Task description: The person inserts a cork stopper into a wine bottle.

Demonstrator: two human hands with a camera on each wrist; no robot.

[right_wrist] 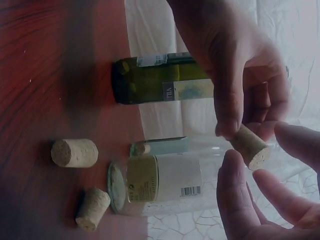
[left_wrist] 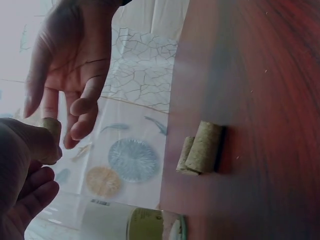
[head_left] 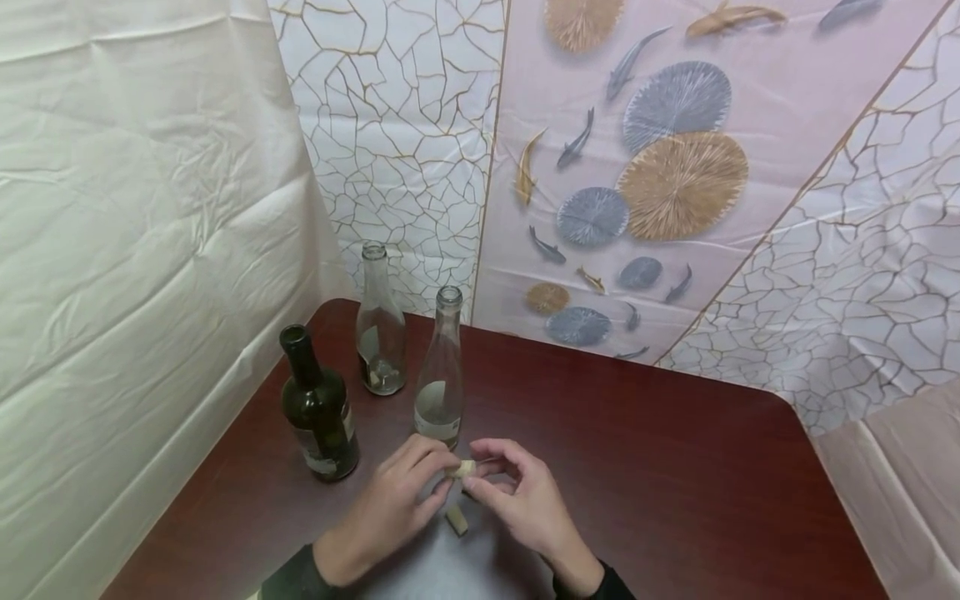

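Note:
My left hand point(head_left: 397, 492) pinches a pale cork point(head_left: 465, 469) between thumb and fingers, above the table. Around the cork's free end are the spread, bent fingers of my right hand point(head_left: 528, 496); the right wrist view shows a narrow gap between them and the cork. Beneath the hands, two more corks lie on the table: one cork point(right_wrist: 75, 153) on its side, the other cork point(right_wrist: 93, 209) close by. In the head view the right hand partly hides one of them. Just beyond the hands stands a clear glass bottle point(head_left: 442, 375) with a label, its mouth uncovered.
To the left stands a dark green bottle point(head_left: 322, 425), uncorked. Behind, near the table's corner, is a second clear bottle point(head_left: 381, 333) with something small and pale at its bottom. The reddish-brown table point(head_left: 637, 433) meets a patterned cloth point(head_left: 592, 275) at its back edge.

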